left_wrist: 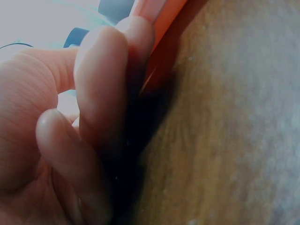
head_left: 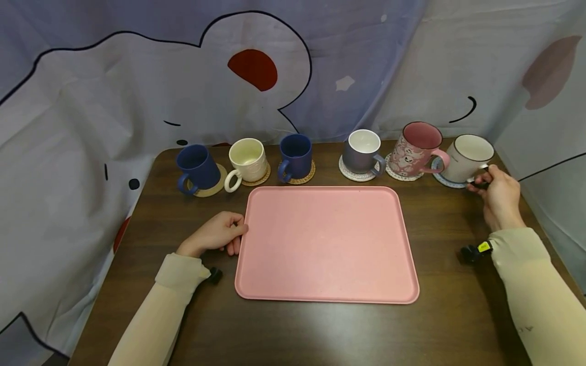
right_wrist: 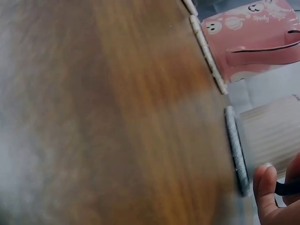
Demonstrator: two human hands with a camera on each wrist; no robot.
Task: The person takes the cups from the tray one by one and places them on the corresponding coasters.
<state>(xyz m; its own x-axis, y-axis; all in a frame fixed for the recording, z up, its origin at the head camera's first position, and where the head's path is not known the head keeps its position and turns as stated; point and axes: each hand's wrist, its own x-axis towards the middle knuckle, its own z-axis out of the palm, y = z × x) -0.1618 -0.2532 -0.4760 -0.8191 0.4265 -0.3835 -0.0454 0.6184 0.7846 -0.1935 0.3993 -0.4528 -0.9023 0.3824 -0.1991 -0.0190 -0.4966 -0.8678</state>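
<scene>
With my right hand (head_left: 502,199) I grip the dark handle of a white mug (head_left: 468,157) at the far right. The mug is over a blue-edged coaster (head_left: 450,184); whether it touches it I cannot tell. In the right wrist view my fingertips (right_wrist: 265,180) are at the handle, beside the mug's ribbed wall (right_wrist: 269,131). My left hand (head_left: 217,233) pinches the left edge of a pink tray (head_left: 327,244) lying on the table, thumb on the rim. The left wrist view shows curled fingers (left_wrist: 101,79) against the tray's edge (left_wrist: 164,21).
Beside the white mug stands a pink patterned mug (head_left: 407,152), then a grey mug (head_left: 359,157). Further left are a blue mug (head_left: 299,157), a cream mug (head_left: 252,162) and another blue mug (head_left: 201,170), each on a coaster. A printed curtain (head_left: 160,91) hangs behind the table (head_left: 293,335).
</scene>
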